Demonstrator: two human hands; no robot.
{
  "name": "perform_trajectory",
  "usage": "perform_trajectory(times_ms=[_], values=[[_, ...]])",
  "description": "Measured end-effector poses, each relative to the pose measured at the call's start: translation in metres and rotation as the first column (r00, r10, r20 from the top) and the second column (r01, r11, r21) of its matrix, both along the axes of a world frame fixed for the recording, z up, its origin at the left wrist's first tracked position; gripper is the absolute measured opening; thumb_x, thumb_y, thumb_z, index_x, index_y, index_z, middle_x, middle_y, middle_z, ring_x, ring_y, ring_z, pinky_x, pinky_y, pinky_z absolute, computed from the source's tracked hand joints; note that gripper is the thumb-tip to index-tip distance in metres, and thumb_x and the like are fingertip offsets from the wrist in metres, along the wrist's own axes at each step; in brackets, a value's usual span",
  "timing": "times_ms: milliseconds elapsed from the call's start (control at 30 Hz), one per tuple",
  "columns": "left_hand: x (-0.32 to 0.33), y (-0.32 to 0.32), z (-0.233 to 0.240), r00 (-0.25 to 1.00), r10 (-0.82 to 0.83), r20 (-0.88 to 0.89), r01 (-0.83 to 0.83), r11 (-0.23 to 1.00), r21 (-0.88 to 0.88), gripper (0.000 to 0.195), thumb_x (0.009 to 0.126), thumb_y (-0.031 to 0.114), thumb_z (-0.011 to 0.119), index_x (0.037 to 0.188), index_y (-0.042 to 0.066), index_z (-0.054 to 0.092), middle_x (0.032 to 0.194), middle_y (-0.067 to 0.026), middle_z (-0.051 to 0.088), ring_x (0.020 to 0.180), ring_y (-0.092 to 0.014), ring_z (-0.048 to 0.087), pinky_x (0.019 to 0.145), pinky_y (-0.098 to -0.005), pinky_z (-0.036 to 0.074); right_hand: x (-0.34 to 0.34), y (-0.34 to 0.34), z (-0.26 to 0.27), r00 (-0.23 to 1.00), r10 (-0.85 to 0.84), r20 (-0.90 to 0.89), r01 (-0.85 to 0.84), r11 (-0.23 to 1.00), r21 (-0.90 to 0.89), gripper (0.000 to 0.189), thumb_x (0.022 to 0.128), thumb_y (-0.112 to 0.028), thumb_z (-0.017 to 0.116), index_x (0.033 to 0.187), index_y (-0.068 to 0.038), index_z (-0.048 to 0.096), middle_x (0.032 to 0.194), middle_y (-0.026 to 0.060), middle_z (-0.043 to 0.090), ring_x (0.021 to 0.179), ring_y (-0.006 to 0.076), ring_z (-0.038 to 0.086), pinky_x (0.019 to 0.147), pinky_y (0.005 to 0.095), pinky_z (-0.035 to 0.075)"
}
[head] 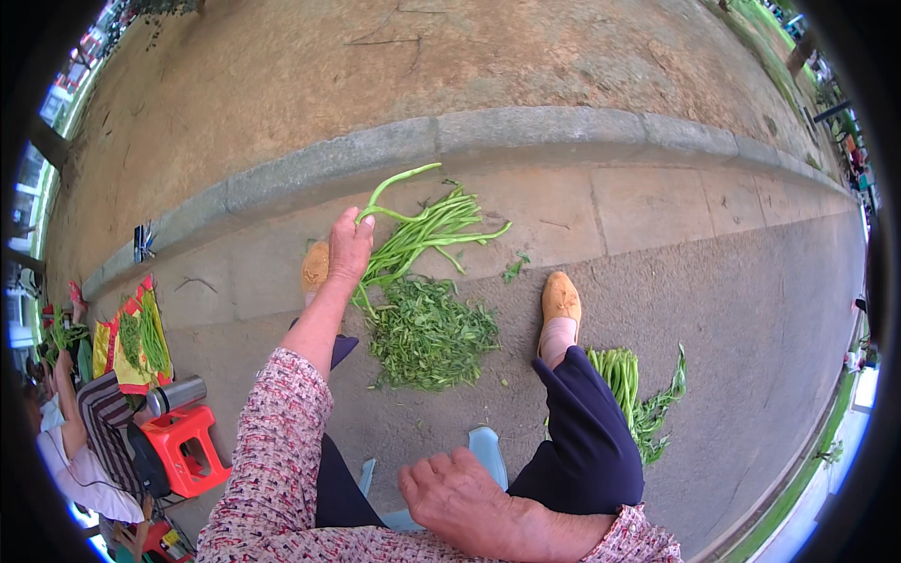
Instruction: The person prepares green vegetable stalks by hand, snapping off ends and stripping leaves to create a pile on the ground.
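Note:
My left hand (350, 243) reaches forward, its thumb and fingers closed around a few long green stems (398, 176) that curve away from it. Just beyond lies a loose bundle of stripped green stems (443, 229) on the paving. A heap of torn green leaves (433, 338) covers the ground between my feet, touching the near end of that bundle. Over my lap, my right hand (457, 496) is curled into a fist. Nothing shows in it, though its palm side is hidden. Beside my right leg rests a bunch of leafy stalks (621, 376), partly covered by the trouser leg.
My tan shoes (561, 295) flank the leaves. Part of a light-blue plastic stool (488, 450) shows beneath me. A stone kerb (535, 134) runs across ahead. At left are a red plastic stool (186, 450), a steel flask (177, 395) and another person (77, 464) handling greens.

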State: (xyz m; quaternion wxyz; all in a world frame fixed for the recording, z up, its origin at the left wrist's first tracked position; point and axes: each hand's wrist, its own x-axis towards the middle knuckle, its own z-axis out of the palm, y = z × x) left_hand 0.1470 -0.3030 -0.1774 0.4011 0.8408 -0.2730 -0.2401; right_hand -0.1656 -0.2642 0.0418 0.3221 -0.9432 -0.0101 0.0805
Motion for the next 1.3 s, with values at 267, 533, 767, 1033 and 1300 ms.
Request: perform_trajectory(times_ms=[267,533,767,1033,1300], values=[[-0.050,-0.034,-0.070,0.979,-0.199,0.034,0.192,0.969,0.153,0.027,0.084,0.009,0.060,0.109,0.000,0.054,0.102,-0.0205,0.064,0.097,-0.038,0.061,0.085,-0.0442,0.046,-0.003,-0.011,0.026,0.999,0.014,0.033,-0.015,0.999,0.030,0.016,0.069,-0.020,0.057,0.075,-0.005,0.059,0.069,0.0072,0.051,0.068,0.0212,0.050,0.059,0.0354,0.035],[-0.055,-0.024,-0.109,0.906,-0.319,0.277,0.188,0.891,0.412,0.031,0.080,0.006,0.063,0.109,0.007,0.054,0.103,-0.0177,0.056,0.095,-0.040,0.059,0.079,-0.0487,0.047,0.005,-0.020,0.016,1.000,-0.031,0.001,0.031,0.998,0.056,0.017,0.070,-0.019,0.056,0.076,-0.003,0.058,0.068,0.0063,0.050,0.068,0.0213,0.050,0.059,0.0353,0.035],[-0.029,-0.019,-0.031,0.964,-0.157,0.216,0.150,0.987,0.049,0.025,0.075,0.008,0.069,0.098,0.002,0.062,0.088,-0.0142,0.065,0.082,-0.029,0.063,0.074,-0.0385,0.049,0.002,-0.004,-0.005,0.991,0.078,-0.111,-0.077,0.997,0.016,0.027,0.071,-0.018,0.057,0.089,0.002,0.059,0.074,0.0068,0.054,0.071,0.0213,0.054,0.063,0.0348,0.038],[-0.036,0.006,0.127,0.839,-0.073,-0.540,-0.111,0.948,-0.300,0.025,0.080,0.005,0.069,0.101,0.000,0.058,0.079,-0.0054,0.062,0.049,-0.003,0.043,0.045,-0.0212,0.036,0.005,-0.015,-0.013,0.987,-0.076,-0.142,0.068,0.996,-0.064,0.015,0.075,-0.011,0.058,0.087,-0.002,0.059,0.081,0.0107,0.062,0.077,0.0258,0.064,0.066,0.0383,0.045],[-0.098,0.079,0.232,0.562,-0.177,-0.808,-0.252,0.894,-0.371,0.019,0.085,0.006,0.066,0.100,0.002,0.055,0.080,-0.0078,0.063,0.039,-0.004,0.039,0.039,-0.0208,0.035,0.016,-0.046,0.007,0.853,-0.515,-0.087,0.509,0.782,0.360,0.029,0.085,-0.025,0.059,0.093,0.002,0.064,0.079,0.0178,0.065,0.078,0.0329,0.066,0.072,0.0433,0.050]])
